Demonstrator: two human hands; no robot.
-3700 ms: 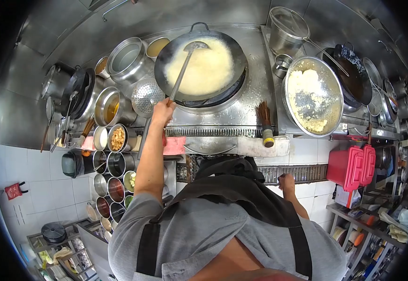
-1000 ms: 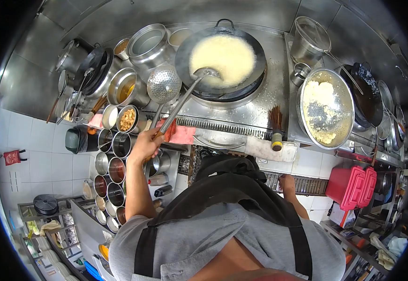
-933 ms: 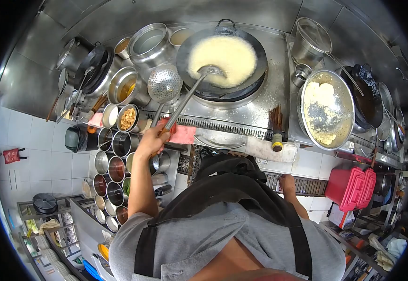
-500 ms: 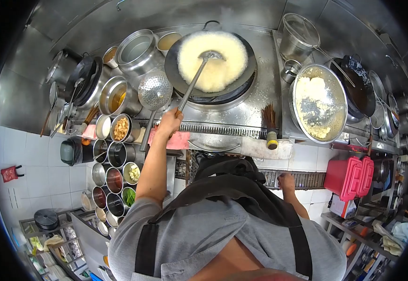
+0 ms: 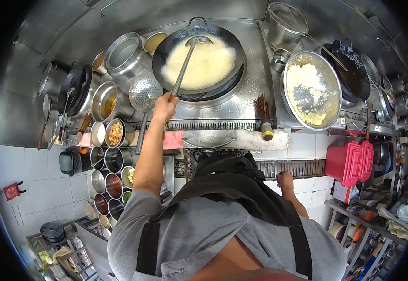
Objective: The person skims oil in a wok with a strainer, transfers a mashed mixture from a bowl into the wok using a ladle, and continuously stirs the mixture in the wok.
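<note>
My left hand [image 5: 165, 107] grips the wooden handle end of a long metal ladle [image 5: 183, 68]. The ladle's head lies over the far part of pale yellow, foamy liquid [image 5: 204, 70] in a black wok [image 5: 238, 56] on the stove. A perforated skimmer [image 5: 145, 91] rests just left of the wok, its handle beside my left forearm. My right hand [image 5: 285, 178] hangs low by my right side, away from the wok, with fingers curled; whether anything is inside them is hidden.
A steel colander [image 5: 336, 100] with pale yellow clumps stands right of the stove, a second dark wok [image 5: 367, 86] beyond it. A bristle brush [image 5: 265, 122] lies at the front edge. Pots and a bowl of brown pieces [image 5: 116, 134] are left, pink bins [image 5: 343, 161] lower right.
My left hand has pushed the ladle forward from the near side of the wok to its far side. The view has shifted, while my right hand stays low at my side.
</note>
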